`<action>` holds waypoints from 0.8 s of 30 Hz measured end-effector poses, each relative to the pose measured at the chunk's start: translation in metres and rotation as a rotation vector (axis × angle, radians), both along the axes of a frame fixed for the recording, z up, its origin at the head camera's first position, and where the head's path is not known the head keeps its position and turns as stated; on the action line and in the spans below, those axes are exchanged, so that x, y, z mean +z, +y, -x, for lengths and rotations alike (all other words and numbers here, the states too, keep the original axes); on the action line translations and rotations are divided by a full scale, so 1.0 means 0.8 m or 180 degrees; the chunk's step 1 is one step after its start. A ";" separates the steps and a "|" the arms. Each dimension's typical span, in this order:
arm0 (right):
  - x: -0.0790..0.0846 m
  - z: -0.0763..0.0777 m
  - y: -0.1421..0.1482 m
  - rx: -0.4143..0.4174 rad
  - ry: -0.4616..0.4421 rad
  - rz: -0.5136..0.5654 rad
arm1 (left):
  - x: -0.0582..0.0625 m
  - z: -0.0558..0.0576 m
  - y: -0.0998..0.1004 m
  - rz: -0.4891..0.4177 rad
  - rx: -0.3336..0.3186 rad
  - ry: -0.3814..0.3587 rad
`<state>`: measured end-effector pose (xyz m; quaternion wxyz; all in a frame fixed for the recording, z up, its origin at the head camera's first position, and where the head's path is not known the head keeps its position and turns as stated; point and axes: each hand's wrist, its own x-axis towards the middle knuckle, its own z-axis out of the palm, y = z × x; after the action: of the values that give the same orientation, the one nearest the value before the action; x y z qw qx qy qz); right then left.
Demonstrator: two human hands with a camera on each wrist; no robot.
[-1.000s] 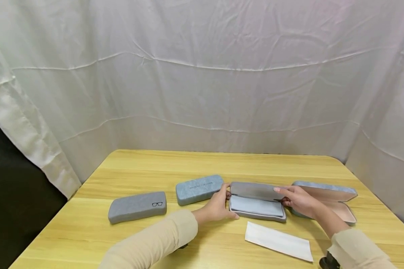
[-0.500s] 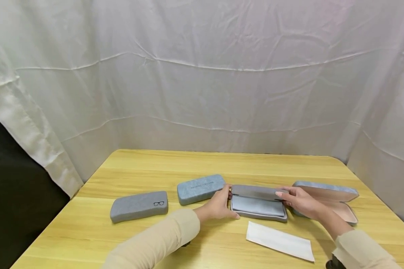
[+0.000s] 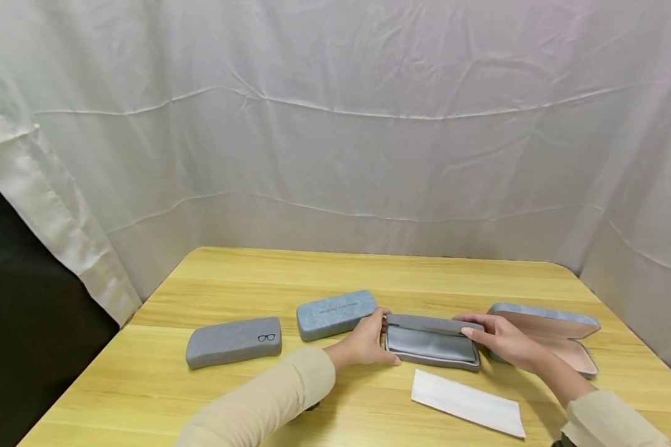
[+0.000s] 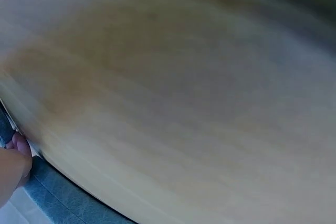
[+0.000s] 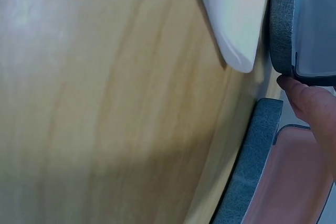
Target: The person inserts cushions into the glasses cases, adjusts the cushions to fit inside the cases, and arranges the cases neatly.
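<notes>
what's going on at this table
Someone's left hand grips a gray case while the right hand holds its part-open lid, a cloth-like piece inside. An open blue case sits to the right, a closed blue case and closed gray case to the left, a flat white piece in front.

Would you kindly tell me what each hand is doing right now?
Left hand: holding the left end of the partly open gray case.
Right hand: holding the right end of that case's lid.
</notes>
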<state>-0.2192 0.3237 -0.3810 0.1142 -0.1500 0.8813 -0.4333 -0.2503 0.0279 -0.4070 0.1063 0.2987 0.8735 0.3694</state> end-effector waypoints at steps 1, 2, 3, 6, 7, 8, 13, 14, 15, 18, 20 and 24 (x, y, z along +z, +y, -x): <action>0.000 0.000 0.001 0.0004 0.0008 0.0007 | 0.000 0.000 0.000 -0.0004 -0.0001 -0.0002; 0.000 -0.001 0.001 0.0000 0.0007 0.0016 | 0.001 0.000 0.000 -0.0004 0.0002 0.0003; 0.000 -0.001 0.001 -0.0002 0.0002 0.0021 | 0.001 0.000 0.001 -0.0005 0.0007 0.0007; 0.000 -0.003 -0.001 0.0011 -0.0004 0.0044 | 0.000 0.000 0.001 -0.0017 0.0019 0.0006; 0.000 -0.003 -0.001 0.0016 0.0005 0.0047 | 0.000 -0.001 0.001 -0.0015 0.0021 0.0002; 0.000 -0.004 -0.001 0.0022 0.0012 0.0054 | 0.000 -0.001 0.001 -0.0010 0.0022 0.0000; -0.002 -0.008 -0.002 0.0061 0.0024 0.0131 | 0.000 0.000 0.001 0.0003 0.0019 0.0004; -0.002 -0.008 -0.002 0.0064 0.0019 0.0146 | 0.000 0.000 0.001 0.0004 0.0019 0.0003; -0.002 -0.008 -0.002 0.0071 0.0023 0.0160 | 0.000 0.000 0.001 0.0007 0.0023 0.0000; -0.003 -0.008 -0.002 0.0081 0.0037 0.0182 | 0.000 -0.001 0.001 0.0010 0.0033 -0.0025; -0.003 -0.008 -0.002 0.0093 0.0050 0.0183 | 0.000 0.000 0.002 0.0008 0.0036 -0.0043; -0.004 -0.008 -0.001 0.0111 0.0061 0.0191 | -0.002 0.000 0.003 -0.0021 0.0056 -0.0074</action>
<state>-0.2130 0.3229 -0.3843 0.1088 -0.1729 0.8662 -0.4561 -0.2505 0.0301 -0.4084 0.1121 0.2871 0.8735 0.3767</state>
